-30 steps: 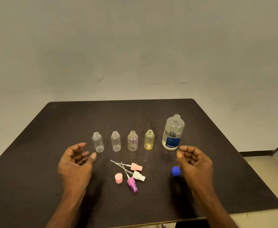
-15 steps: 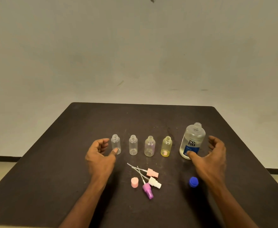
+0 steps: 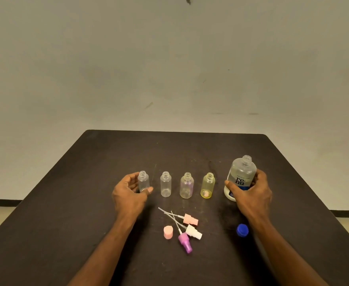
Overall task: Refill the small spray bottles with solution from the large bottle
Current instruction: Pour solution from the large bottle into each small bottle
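Note:
Several small uncapped spray bottles stand in a row on the dark table [image 3: 66, 203]: a clear one [image 3: 143, 180] at the left, another clear one [image 3: 166, 186], a pinkish one [image 3: 187, 185] and a yellow one [image 3: 208, 185]. My left hand [image 3: 128, 193] curls around the leftmost bottle, thumb at its base. The large uncapped solution bottle [image 3: 241, 174] with a blue label stands at the right, and my right hand [image 3: 252, 190] grips it around the lower body.
Loose spray heads with dip tubes lie in front of the row: a peach one [image 3: 190, 219], a white one [image 3: 193, 232] and a purple one [image 3: 185, 243]. A pink cap [image 3: 168, 232] and the blue cap [image 3: 242, 230] sit nearby.
Both hands moved forward from open poses near the bottles. The left now wraps the leftmost small bottle and the right has closed around the large bottle.

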